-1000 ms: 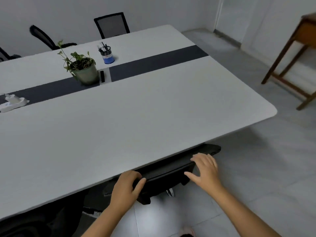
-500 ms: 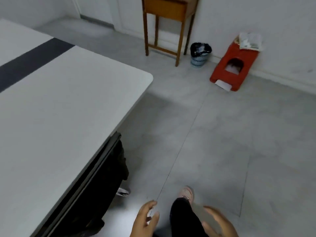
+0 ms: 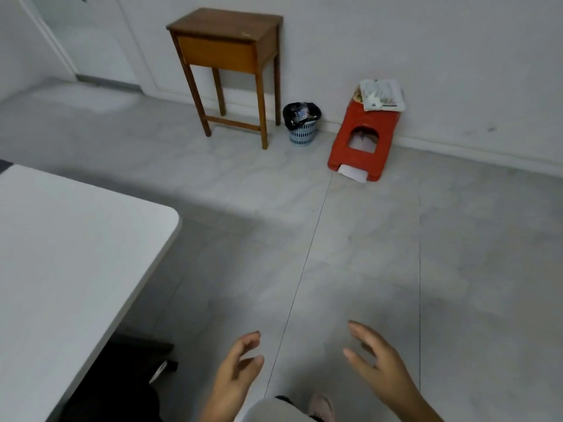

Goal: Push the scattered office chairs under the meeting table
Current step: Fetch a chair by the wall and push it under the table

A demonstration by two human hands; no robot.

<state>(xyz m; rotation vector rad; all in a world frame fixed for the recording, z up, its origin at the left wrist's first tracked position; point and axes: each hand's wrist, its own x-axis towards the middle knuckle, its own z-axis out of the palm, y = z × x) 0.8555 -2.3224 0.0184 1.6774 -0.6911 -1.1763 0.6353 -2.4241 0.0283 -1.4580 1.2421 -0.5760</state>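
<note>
Counter (image 3: 61,254) fills the left; its long edge runs toward the bottom-left. Chair (image 3: 134,360) already tucked under that edge, down-left of both hands. Left hand (image 3: 234,379) nearer, right hand (image 3: 380,367) well apart from it; fingers on both spread, holding nothing. No loose chair visible here.

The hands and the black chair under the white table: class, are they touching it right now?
Apart. The head view shows the left hand and right hand open over bare floor, with grey tile between them and the black chair tucked under the white table.
</note>
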